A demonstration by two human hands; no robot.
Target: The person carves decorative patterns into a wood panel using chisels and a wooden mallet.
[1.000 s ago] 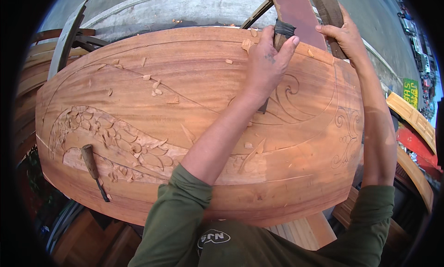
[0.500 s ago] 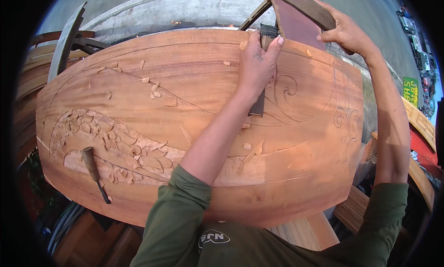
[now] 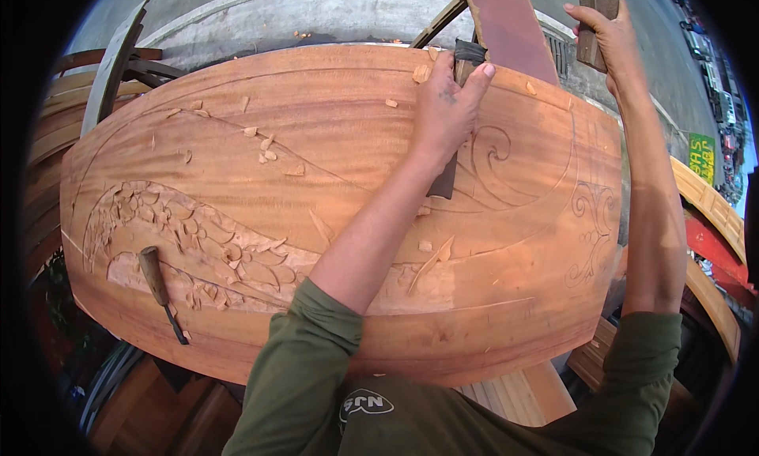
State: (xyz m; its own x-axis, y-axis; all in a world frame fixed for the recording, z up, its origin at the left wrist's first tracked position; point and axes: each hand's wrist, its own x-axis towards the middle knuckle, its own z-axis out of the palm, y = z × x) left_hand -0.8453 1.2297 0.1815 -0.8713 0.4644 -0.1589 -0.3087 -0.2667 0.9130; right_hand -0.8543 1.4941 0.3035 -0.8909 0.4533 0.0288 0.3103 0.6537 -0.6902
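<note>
Near the panel's (image 3: pixel 332 132) far edge our left hand (image 3: pixel 447 108) grips the chisel (image 3: pixel 452 132); our right hand (image 3: pixel 609 37), closed on the mallet (image 3: pixel 597 13), should strike squarely.

Carved wooden panel (image 3: pixel 332 140), chips (image 3: pixel 269 152) (scattered), spare chisel (image 3: pixel 158 286)

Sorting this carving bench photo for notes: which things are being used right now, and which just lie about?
In use:
- left hand holding the chisel
- right hand raising the wooden mallet
- carved wooden panel

Lying about:
- spare chisel on the panel's left
- wood chips
- timber pieces behind
</note>
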